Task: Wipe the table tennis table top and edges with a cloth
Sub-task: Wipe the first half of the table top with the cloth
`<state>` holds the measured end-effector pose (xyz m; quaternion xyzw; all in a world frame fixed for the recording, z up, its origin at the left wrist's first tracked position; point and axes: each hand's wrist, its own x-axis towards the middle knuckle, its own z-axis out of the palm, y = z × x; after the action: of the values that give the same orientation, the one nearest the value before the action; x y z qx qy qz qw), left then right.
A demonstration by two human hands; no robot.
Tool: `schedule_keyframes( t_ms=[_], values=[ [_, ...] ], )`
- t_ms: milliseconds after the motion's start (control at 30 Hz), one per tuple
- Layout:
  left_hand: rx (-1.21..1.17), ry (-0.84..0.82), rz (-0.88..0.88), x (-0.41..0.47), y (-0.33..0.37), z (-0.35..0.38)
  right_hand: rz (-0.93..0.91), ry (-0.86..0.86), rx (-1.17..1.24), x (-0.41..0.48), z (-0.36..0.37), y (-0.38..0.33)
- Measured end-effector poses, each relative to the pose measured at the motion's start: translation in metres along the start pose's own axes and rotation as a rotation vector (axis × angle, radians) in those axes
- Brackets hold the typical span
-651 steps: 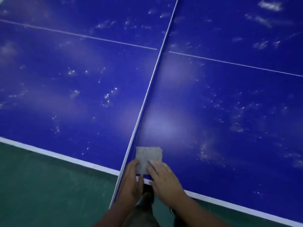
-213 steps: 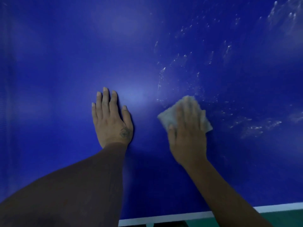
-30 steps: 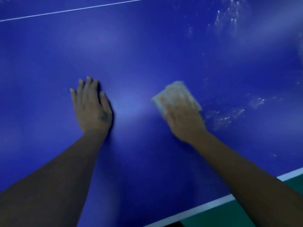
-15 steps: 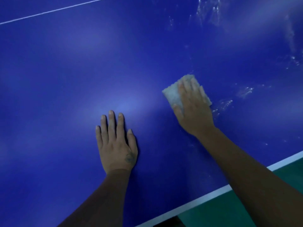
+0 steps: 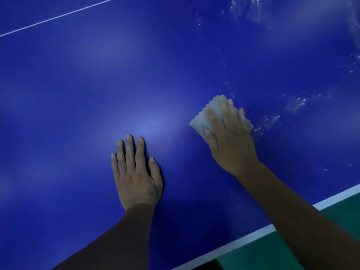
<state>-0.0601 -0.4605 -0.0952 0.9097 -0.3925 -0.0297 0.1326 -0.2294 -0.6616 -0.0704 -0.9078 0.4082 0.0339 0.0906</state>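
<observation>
Well, I am looking across the white edge stripe point(image 5: 243, 237) nearest me; just past it my left hand point(image 5: 136, 172) is lying flat on the blue surface point(image 5: 97, 94), fingers point(image 5: 129, 151) straight, close together, holding nothing; further out, to its right, my right hand point(image 5: 231, 141) is pressing the cloth point(image 5: 200, 122) down under straight, slightly spread fingers point(image 5: 232, 114), not curling round it; white specks point(image 5: 270, 121) are lying just beside the cloth's right corner and trailing away up-right; I am judging the right hand nearer, so the stroke is calling for a push rightward and away.
</observation>
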Motion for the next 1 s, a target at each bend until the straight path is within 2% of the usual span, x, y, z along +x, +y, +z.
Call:
schedule_keyframes(
  t_ms=[133,233,300,400,500,600,700,767,867,1000],
  values=[
    [0.006,0.015,0.007,-0.001,-0.003,0.001,-0.166,-0.071,0.023,-0.070,0.017,-0.052],
    [0.004,0.025,-0.001,-0.001,-0.002,0.002,-0.159,-0.071,0.122,-0.109,0.025,-0.056],
    [-0.006,0.019,0.003,0.000,0.000,0.002,-0.098,-0.041,0.082,-0.091,0.022,-0.031],
    [0.002,0.010,0.008,0.000,-0.003,0.001,0.091,0.028,0.090,-0.034,0.010,0.007],
    [0.013,-0.006,0.003,-0.001,-0.005,0.002,0.196,0.004,0.145,-0.019,0.000,0.000],
    [0.003,0.010,0.005,-0.001,-0.004,0.003,0.128,-0.038,0.062,-0.076,0.010,-0.042],
    [0.004,0.030,0.023,-0.001,-0.005,0.005,0.117,-0.083,0.108,-0.150,0.027,-0.069],
    [0.006,0.029,0.027,-0.002,-0.005,0.006,0.137,-0.074,0.120,-0.169,0.030,-0.068],
    [0.012,0.039,0.024,-0.002,-0.005,0.006,0.208,-0.045,0.067,-0.130,0.025,-0.045],
    [-0.006,0.043,0.027,-0.001,-0.003,0.004,0.425,0.055,0.120,-0.047,0.010,-0.014]
  ],
)
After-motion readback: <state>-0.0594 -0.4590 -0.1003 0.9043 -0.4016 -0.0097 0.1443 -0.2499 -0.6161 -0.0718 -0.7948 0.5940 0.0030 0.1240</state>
